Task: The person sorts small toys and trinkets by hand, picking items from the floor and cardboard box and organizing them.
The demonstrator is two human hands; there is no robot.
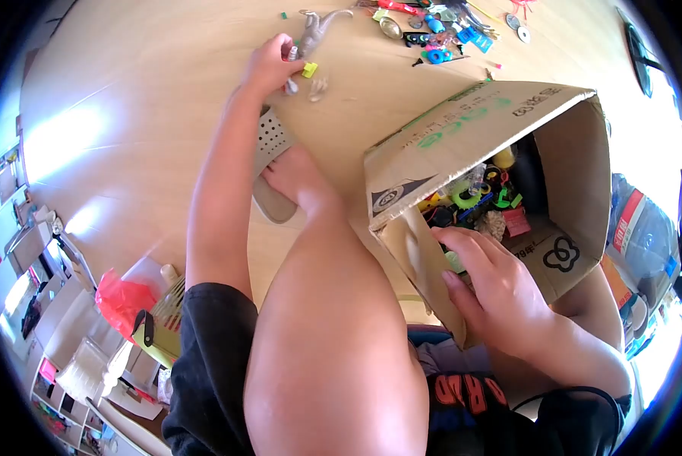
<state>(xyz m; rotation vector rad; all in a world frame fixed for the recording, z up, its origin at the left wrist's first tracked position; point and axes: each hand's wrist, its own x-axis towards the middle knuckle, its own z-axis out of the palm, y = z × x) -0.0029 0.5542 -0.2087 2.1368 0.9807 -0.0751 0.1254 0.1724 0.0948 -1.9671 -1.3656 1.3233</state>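
Observation:
My left hand is closed on a small whitish object, its kind partly hidden by the fingers. Close to it on the wooden surface lie a grey toy dinosaur, a small yellow piece and a clear plastic piece. A cardboard box tilts with its opening towards me. My right hand is at the lower left of that opening, thumb and fingers curled at the box's flap. Inside the box sits a jumble of small colourful toys.
A pile of small items with a metal spoon and a blue tag lies at the far side. My bent leg and sandalled foot stand between my arms. A large clear bottle is at right, a green basket at left.

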